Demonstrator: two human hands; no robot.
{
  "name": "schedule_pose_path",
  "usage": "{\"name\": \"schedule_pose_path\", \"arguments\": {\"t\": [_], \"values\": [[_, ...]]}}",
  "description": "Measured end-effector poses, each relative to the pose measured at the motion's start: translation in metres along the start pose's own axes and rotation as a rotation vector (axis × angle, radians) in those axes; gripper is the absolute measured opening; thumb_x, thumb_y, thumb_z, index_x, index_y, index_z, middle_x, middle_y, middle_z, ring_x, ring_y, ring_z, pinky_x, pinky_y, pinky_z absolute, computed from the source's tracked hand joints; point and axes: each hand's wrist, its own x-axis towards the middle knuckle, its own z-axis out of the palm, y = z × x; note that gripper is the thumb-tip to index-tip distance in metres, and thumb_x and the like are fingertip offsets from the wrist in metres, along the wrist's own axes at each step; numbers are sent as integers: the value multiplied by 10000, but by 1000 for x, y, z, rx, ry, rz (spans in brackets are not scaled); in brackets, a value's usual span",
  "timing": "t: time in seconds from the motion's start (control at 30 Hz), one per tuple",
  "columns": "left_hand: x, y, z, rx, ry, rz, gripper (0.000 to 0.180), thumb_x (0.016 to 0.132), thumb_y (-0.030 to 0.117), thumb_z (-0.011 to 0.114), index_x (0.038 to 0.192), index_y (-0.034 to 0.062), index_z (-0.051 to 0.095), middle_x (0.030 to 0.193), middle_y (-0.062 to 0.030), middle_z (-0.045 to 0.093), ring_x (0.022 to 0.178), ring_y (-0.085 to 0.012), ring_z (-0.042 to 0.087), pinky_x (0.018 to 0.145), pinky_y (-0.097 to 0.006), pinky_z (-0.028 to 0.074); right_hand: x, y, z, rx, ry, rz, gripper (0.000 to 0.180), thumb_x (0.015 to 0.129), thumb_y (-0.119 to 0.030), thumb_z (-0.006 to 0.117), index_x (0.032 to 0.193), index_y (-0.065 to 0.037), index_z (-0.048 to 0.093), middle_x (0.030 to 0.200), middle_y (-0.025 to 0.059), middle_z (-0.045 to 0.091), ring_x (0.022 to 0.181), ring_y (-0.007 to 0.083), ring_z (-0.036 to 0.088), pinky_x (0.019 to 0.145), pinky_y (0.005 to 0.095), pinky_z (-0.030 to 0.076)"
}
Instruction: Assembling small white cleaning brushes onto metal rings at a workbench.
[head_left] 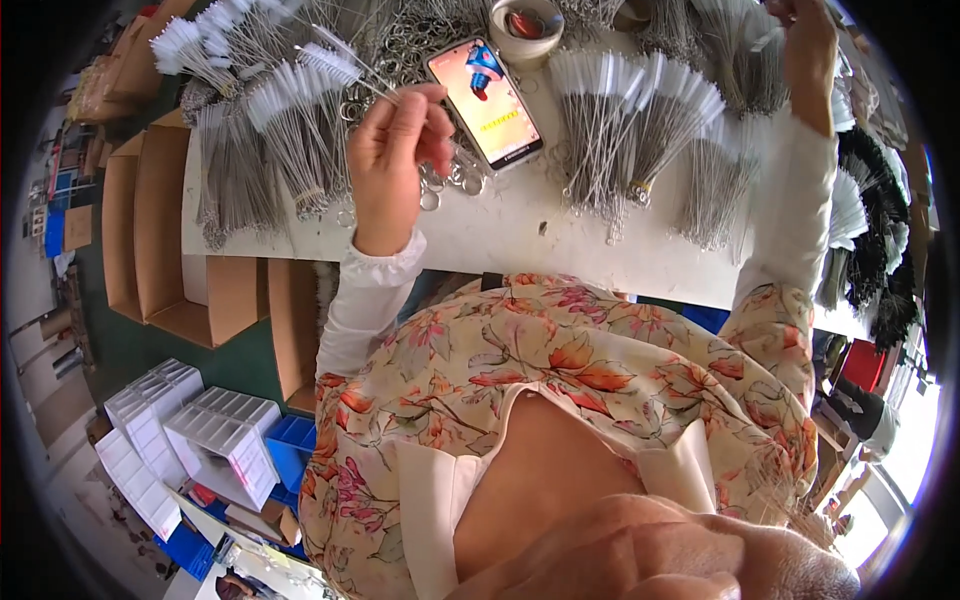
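Observation:
My left hand [395, 150] is raised over the table, its thumb and fingers pinched on a thin wire brush [330, 66] with white bristles. The brush slants up and left from the fingers. Just right of this hand lies a phone [487, 103] with a lit, colourful screen. Loose metal rings [430, 198] are scattered below and beside the hand. My right arm stretches far to the upper right, and my right hand [808, 45] is at the picture's dark rim beside a bundle of white-bristled wire brushes [740, 50]. Its fingertips are mostly hidden there.
Bundles of wire brushes [295, 120] stand left, more brushes [635, 110] right of the phone. A round tub [526, 40] holding something red is behind the phone. Black brushes [880, 230] hang right. Cardboard boxes [180, 240] and white plastic bins [225, 440] are on the left.

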Motion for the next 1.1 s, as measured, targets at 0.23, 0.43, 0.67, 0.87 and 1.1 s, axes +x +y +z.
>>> {"name": "schedule_pose_path", "arguments": {"t": [0.23,0.43,0.67,0.87,1.1], "values": [[-32,-35,74,92,-259,307,309,824,-57,559,1123,19,560,845,-85,568,542,-105,555,447,-213,449,-213,-79,98,470,-505,491,233,922,-147,520,1090,13,542,884,51,571,846,137,550,755,261,454],[-41,-45,73,183,-46,661,266,699,-110,643,919,30,590,935,-126,564,867,-250,588,718,-274,509,-256,-68,66,216,-245,253,295,912,-272,546,1035,-30,661,1096,69,559,975,138,513,865,271,383],[-87,-86,95,417,-439,764,277,793,-17,617,1066,21,599,1076,-108,510,874,-234,582,751,-308,504,-294,-45,56,1088,117,959,250,966,-235,433,1005,-19,554,863,25,588,799,108,563,750,231,466],[-104,-97,64,421,-505,614,333,776,68,662,1099,64,581,922,-106,577,752,-249,581,662,-331,474,-261,-69,-35,-210,-727,613,149,897,-176,527,897,-43,595,715,-27,533,623,99,500,589,249,406],[-119,-110,53,524,-576,472,259,780,79,665,1024,36,590,820,-95,600,649,-220,596,573,-314,478,-314,-44,-24,-1054,-1038,-75,83,799,-98,558,781,-31,604,718,103,630,693,251,629,599,356,460]]}}
